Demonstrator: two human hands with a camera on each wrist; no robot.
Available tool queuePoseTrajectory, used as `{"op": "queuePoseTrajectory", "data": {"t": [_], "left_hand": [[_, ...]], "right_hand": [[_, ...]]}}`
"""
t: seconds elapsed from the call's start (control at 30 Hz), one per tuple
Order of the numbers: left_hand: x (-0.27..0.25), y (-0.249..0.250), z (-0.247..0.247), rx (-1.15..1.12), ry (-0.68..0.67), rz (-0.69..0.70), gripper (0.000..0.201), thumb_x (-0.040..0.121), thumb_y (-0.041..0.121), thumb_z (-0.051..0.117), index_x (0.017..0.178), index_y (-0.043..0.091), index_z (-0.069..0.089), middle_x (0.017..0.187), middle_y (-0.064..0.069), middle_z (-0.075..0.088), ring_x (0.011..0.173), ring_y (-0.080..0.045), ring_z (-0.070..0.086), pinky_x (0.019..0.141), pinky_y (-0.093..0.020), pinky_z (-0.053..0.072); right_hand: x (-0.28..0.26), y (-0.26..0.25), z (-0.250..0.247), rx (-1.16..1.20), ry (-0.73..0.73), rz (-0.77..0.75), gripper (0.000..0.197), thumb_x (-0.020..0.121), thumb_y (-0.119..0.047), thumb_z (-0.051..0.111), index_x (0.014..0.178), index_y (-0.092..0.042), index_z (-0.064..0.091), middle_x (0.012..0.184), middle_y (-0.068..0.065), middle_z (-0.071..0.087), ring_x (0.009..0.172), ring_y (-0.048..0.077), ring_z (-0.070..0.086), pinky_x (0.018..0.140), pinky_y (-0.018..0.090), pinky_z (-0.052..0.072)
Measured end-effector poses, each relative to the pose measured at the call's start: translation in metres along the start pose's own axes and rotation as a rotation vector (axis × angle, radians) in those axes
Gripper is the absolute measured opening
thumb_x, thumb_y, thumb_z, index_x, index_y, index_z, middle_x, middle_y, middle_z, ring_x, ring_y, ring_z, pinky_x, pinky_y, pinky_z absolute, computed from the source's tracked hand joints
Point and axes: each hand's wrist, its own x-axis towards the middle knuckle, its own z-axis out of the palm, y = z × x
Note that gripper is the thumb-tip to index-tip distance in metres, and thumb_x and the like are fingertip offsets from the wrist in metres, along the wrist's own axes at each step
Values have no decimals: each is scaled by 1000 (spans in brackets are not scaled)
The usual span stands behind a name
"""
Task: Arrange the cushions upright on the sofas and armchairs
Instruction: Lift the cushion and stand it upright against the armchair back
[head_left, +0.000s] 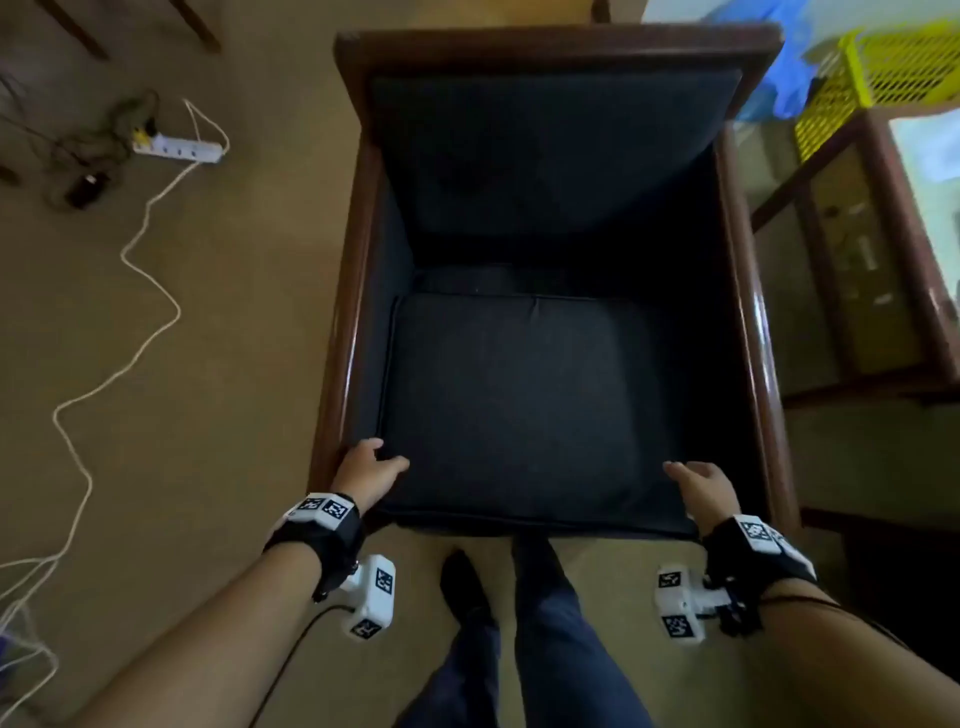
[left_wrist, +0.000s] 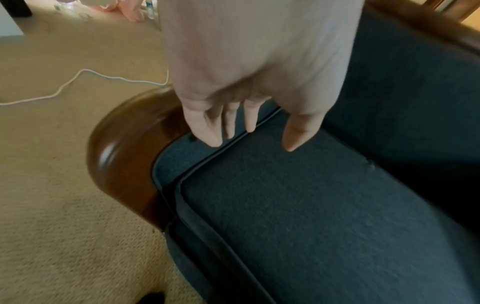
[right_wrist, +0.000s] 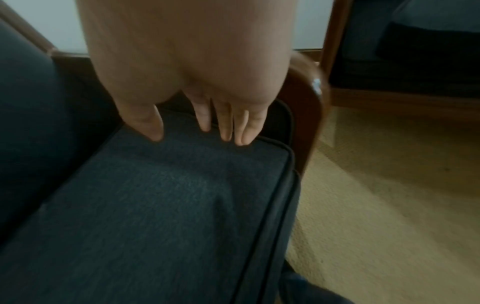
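The left hand's fingers (left_wrist: 249, 117) are straight and slightly spread, their tips over the left edge seam of the dark blue seat cushion (head_left: 524, 410), with the thumb out over the cushion's top face; whether the tips press the fabric or hang just above it cannot be told. The left hand (head_left: 366, 470) sits at the cushion's front left corner, beside the rounded wooden armrest (left_wrist: 124, 156). The right hand's fingers (right_wrist: 226, 121) are likewise straight and a little apart, tips at the cushion's right edge near its front corner, the thumb set apart on the top face; the right hand (head_left: 698, 486) holds nothing in a curl. The seat cushion lies flat on the seat of the armchair (head_left: 561, 44), its front edge at the chair's front, and a matching back cushion (head_left: 550, 150) leans against the chair's backrest, with a strip of dark seat showing between the two. Both wrists carry black straps with white marked camera blocks. The person stands at the front of the chair in dark trousers, on beige carpet (head_left: 208, 322). To the left on the carpet lie a white power strip (head_left: 176, 148) and its long white cable (head_left: 140, 249). To the right stands a wooden-framed cabinet (head_left: 852, 291) with a yellow basket (head_left: 883, 78) above it.
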Motion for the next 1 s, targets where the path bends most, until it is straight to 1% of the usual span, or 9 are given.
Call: {"op": "queuePoseTrajectory", "data": {"t": [0.07, 0.23, 0.43, 0.57, 0.63, 0.7, 0.77, 0.9, 1.0], "left_hand": [[26, 10, 6, -38, 3, -27, 75, 92, 30, 70, 154, 9, 32, 156, -11, 39, 141, -31, 41, 110, -37, 36], [78, 35, 32, -63, 64, -224, 104, 76, 50, 77, 154, 5, 25, 157, -18, 35, 139, -39, 41, 114, -46, 35], [126, 78, 46, -89, 280, -216, 109, 81, 59, 71, 158, 5, 14, 164, -18, 19, 148, -38, 27, 119, -47, 26], [169, 104, 42, -235, 310, -250, 128, 63, 74, 75, 155, 4, 21, 160, -17, 31, 144, -37, 36, 119, -47, 29], [183, 115, 42, -308, 311, -268, 139, 49, 80, 75, 154, 8, 21, 156, -16, 37, 140, -37, 41, 117, -49, 32], [190, 119, 43, -359, 310, -280, 143, 42, 78, 76, 156, 14, 17, 154, -15, 39, 138, -38, 43, 115, -51, 34], [191, 116, 43, -422, 299, -285, 141, 43, 71, 81, 157, 18, 16, 155, -13, 39, 138, -36, 43, 115, -53, 35], [191, 114, 35, -621, 210, -302, 137, 28, 67, 89, 148, 21, 42, 144, -6, 54, 126, -30, 55, 106, -53, 44], [189, 102, 26, -718, 162, -278, 132, 22, 72, 87, 140, 23, 53, 137, -4, 61, 120, -30, 60, 104, -54, 45]], "right_hand": [[23, -18, 1, -60, 74, 5, 60, 91, -34, 68, 139, -3, 48, 135, 21, 57, 124, 40, 52, 104, 42, 41], [79, -46, 10, -86, 105, 146, 74, 91, -38, 65, 146, 2, 34, 141, 29, 49, 129, 45, 48, 105, 41, 38], [131, -87, 27, -69, 196, 99, 80, 89, -44, 65, 144, 4, 33, 142, 27, 49, 132, 43, 46, 109, 41, 36], [160, -106, 38, 63, 198, 118, 86, 79, -52, 67, 146, -8, 36, 137, 19, 55, 124, 40, 54, 106, 43, 42], [168, -113, 43, 166, 177, 147, 99, 62, -58, 70, 146, -17, 36, 132, 14, 58, 118, 39, 58, 104, 48, 46], [176, -117, 45, 269, 144, 175, 105, 47, -57, 69, 142, -25, 38, 119, 11, 63, 103, 38, 64, 94, 54, 53], [179, -117, 42, 309, 99, 205, 105, 45, -54, 70, 141, -29, 36, 111, 12, 64, 93, 38, 66, 87, 58, 56], [179, -108, 34, 374, 59, 212, 95, 48, -56, 77, 133, -30, 45, 109, 15, 69, 88, 40, 71, 79, 62, 57], [168, -110, 26, 414, 69, 190, 101, 45, -62, 81, 133, -28, 46, 109, 11, 70, 91, 37, 71, 85, 56, 58]]}}
